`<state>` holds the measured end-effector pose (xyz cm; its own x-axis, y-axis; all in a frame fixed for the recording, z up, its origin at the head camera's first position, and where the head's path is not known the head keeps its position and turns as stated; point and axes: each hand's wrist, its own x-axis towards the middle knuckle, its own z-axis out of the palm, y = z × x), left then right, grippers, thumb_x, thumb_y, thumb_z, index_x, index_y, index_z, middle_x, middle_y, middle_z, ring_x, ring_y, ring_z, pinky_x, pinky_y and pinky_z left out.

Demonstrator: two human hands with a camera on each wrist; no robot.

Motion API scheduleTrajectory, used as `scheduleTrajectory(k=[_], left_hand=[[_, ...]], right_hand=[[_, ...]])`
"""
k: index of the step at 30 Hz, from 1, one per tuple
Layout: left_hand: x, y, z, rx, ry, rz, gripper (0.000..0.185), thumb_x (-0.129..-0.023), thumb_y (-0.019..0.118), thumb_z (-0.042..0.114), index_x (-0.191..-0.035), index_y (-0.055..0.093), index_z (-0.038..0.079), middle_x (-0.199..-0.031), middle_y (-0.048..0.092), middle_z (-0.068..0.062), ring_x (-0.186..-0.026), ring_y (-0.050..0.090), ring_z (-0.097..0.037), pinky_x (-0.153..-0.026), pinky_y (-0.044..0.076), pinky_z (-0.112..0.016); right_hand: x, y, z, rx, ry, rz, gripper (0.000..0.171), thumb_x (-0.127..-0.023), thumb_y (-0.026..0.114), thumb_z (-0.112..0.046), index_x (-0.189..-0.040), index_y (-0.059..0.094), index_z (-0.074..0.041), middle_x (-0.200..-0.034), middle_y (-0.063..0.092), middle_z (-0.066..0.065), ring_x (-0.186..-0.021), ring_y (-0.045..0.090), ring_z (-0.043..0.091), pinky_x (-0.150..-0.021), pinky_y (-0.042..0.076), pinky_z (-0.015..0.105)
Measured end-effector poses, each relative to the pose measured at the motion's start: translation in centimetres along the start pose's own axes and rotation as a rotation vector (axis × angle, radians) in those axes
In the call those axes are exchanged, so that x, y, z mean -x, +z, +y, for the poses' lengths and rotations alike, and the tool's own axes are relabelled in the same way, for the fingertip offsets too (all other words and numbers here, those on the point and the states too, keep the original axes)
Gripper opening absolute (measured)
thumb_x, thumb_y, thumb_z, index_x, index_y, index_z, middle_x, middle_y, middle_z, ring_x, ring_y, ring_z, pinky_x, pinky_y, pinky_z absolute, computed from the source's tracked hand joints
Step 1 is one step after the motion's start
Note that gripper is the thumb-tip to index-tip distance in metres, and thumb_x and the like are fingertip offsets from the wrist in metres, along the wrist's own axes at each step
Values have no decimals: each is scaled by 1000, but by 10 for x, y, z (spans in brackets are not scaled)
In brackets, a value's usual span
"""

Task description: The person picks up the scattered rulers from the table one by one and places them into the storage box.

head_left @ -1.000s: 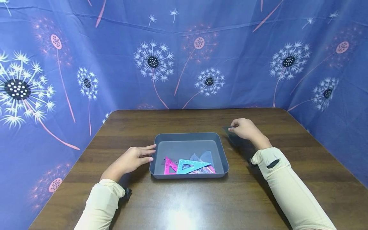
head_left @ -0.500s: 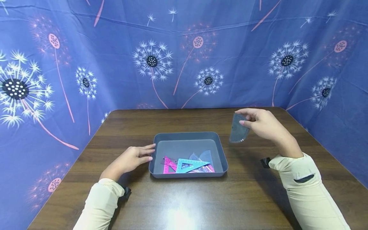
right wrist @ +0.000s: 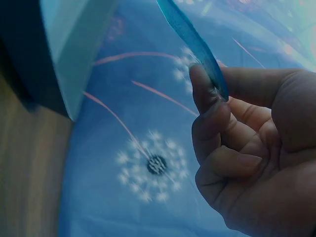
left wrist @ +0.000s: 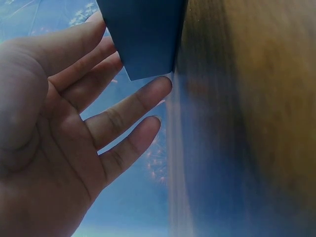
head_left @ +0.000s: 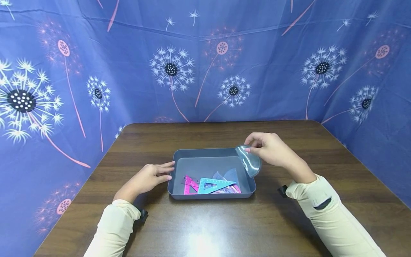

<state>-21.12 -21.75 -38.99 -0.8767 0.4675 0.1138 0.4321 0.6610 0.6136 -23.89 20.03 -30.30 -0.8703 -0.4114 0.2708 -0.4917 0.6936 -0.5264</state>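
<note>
A clear bluish protractor (head_left: 249, 161), half-round and slightly bent, is pinched between the thumb and fingers of my right hand (head_left: 273, 150). It overlaps the right rim of the grey tray (head_left: 192, 162) in the head view. The right wrist view shows the protractor (right wrist: 195, 42) nearly edge-on, with the other fingers curled below it. My left hand (head_left: 146, 180) rests its extended fingertips against the tray's left side. Inside the tray lie a light blue set square (head_left: 213, 185), a pink set square (head_left: 189, 185) and clear see-through pieces (head_left: 230, 175), partly overlapping near the front.
The tray stands on a brown wooden table (head_left: 144, 142). A blue dandelion-print cloth (head_left: 199, 71) hangs behind the table and along both sides. Bright light glares off the tabletop (head_left: 202, 239) in front of the tray.
My right hand has lifted the protractor off the table right of the tray and carried it left to the tray's right rim. The left hand stays at the tray's left side.
</note>
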Motion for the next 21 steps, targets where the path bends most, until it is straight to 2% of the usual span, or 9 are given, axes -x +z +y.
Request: scheduleTrajectory(k=[5,12,15,21], left_hand=[[1,-1,2,-9,-3,3,39,-96,67,15,-131,63,-1,-147,52,-6,-136,45,-31,-108,39,-50],[0,-2,2,-19,-12,3,39,-96,67,16,-131,63,-1,-147,51,-4,-136,45,-31,-108,39,-50],[0,-1,2,-18,-10,3,39,-96,67,15,-131,63,-1,-147,52,-5,-136,45,-31,-108,39,-50],[0,0,2,-19,-6,-1,39,-96,67,15,-131,63,-1,-147,51,-6,-137,44,-31,-109,39,-51]], right_hand=[[-5,24,-2,-23,-10,-64,9,-90,73,-12,-97,67,-13,-77,72,-6,-71,65,11,-65,51,33],[-6,48,1,-4,-21,-144,12,-89,75,-12,-94,64,-11,-71,69,-6,-61,56,10,-59,46,31],[-5,55,5,20,-36,-164,14,-88,75,-9,-91,62,-9,-69,68,-4,-57,53,8,-55,45,29],[-3,67,10,132,-38,-227,14,-88,75,-10,-89,61,-10,-61,59,-9,-54,48,6,-53,42,26]])
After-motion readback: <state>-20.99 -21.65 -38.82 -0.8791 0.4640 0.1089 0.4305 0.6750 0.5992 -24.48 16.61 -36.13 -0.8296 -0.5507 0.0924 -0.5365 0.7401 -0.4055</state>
